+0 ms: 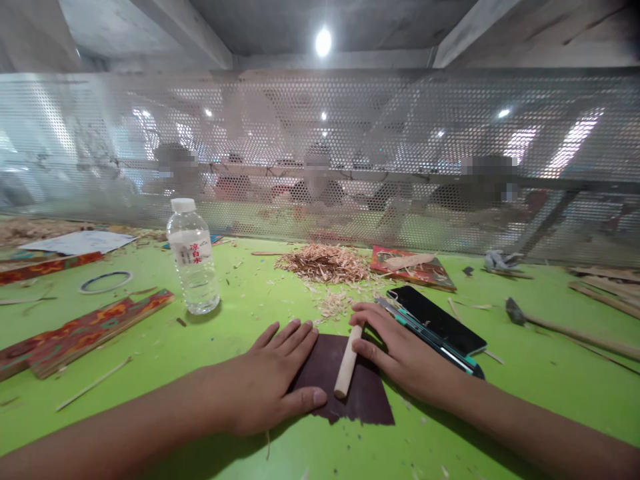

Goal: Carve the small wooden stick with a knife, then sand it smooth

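Note:
On the green tabletop lies a dark brown sheet of sandpaper [367, 400] with a ragged near edge. My left hand [275, 380] presses flat on its left side, fingers stretched out and thumb apart. A short, pale wooden dowel [346, 370] rests slantwise on the sheet. Its far end is gripped by my right hand [390, 343], with thumb and fingers around it. Just beyond my right hand are a teal-and-black utility knife [435, 340] and a black smartphone [440, 317], lying side by side.
A water bottle [194, 260] stands left of centre. Wood shavings [325, 263] are heaped ahead, near a painted board [415, 267]. More painted boards [85, 333] and a tape roll [106, 281] lie left, a hammer-like tool [560, 323] right. A perforated metal screen [280, 133] borders the back, people behind it.

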Demonstrator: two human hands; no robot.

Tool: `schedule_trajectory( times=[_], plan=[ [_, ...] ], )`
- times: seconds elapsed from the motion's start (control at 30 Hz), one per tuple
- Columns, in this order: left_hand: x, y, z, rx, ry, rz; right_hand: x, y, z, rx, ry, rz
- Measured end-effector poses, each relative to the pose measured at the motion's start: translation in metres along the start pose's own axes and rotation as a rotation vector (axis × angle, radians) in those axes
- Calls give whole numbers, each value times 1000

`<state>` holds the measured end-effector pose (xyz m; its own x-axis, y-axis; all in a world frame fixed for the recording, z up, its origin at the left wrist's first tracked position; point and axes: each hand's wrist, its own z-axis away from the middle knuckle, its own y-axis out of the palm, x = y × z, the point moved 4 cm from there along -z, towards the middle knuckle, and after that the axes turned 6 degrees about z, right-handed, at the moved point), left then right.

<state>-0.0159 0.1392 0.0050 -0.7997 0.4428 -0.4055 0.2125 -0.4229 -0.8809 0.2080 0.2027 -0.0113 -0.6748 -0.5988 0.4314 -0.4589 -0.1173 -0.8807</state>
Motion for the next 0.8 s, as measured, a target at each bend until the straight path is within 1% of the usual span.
schedule_trajectory(
  times=[0.13,0.3,0.57,0.8],
  plan=[
    [0,0,0,5,-2,0,1,0,0,16,13,15],
    [-2,1,1,42,-40,-9,0,1,1,30,27,29],
    [-2,-1,0,24,-27,5,-1,2,3,37,27,50],
    [-3,-1,0,36,-50,-8,0,3,3,52,22,60]
  ],
)
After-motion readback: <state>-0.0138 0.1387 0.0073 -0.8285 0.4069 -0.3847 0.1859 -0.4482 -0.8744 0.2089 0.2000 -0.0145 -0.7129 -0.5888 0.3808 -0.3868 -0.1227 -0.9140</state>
